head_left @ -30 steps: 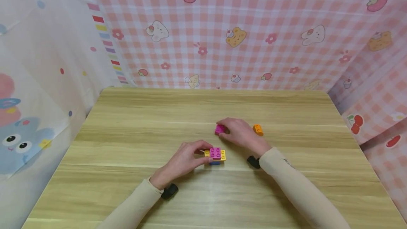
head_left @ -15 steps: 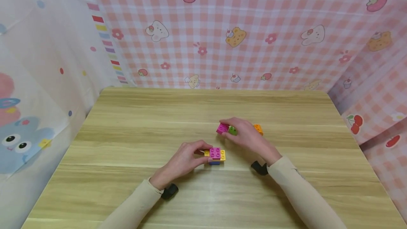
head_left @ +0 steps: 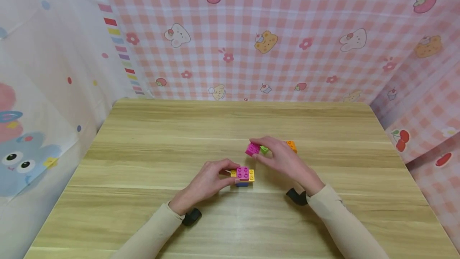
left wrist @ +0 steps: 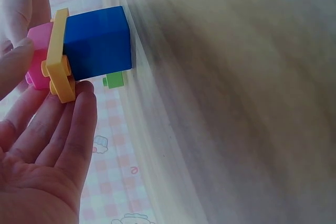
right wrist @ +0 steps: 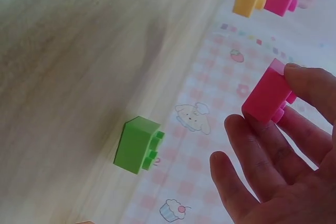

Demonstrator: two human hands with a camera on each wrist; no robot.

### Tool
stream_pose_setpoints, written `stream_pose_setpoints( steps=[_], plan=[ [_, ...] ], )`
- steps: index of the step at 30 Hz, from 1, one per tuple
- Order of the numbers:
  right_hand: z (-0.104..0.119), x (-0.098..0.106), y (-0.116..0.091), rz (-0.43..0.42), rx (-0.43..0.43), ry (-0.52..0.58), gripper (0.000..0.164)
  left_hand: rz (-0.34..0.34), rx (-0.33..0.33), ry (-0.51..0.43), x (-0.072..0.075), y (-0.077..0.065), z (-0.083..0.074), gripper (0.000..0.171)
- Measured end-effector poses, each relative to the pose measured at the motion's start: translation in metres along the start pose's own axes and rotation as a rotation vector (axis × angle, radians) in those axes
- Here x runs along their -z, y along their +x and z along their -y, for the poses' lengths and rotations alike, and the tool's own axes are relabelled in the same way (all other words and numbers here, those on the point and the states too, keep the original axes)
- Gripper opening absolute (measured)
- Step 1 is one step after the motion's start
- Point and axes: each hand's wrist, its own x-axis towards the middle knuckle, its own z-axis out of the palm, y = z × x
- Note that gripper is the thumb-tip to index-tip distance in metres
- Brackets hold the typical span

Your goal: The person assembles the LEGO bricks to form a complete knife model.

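Near the middle of the table, my left hand (head_left: 205, 182) holds a stack of toy building bricks between thumb and fingers. The stack has a blue brick (left wrist: 98, 41) at the bottom, a thin yellow plate (head_left: 251, 176) across it, and a pink brick (head_left: 242, 173) on top. Farther back, my right hand (head_left: 284, 159) pinches a darker pink brick (right wrist: 266, 94). In the right wrist view this brick is raised off the table, its studs toward the palm. Beyond the right fingers a green brick (right wrist: 136, 145) stands on the table, partly hidden in the head view.
An orange brick (head_left: 292, 146) sits right of the green one, partly behind my right hand. The wood-grain table (head_left: 172, 131) ends at a pink checked cloth (head_left: 201, 47) at the back. Black wrist straps (head_left: 192, 216) show on both wrists.
My right hand has shifted slightly right and toward me with the darker pink brick, bringing the green brick into sight. The left hand and its stack have stayed put.
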Motion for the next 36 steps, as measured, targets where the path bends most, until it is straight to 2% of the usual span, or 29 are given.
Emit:
stream_pose_setpoints(
  steps=[22,36],
  plan=[
    [0.015,0.000,-0.018,-0.022,0.094,0.055,0.050,0.004,0.006,-0.021,0.001,0.000,0.000,0.030],
    [0.023,-0.004,-0.022,-0.032,0.179,0.092,0.040,0.006,-0.013,-0.043,0.001,0.000,0.000,0.029]
  ],
)
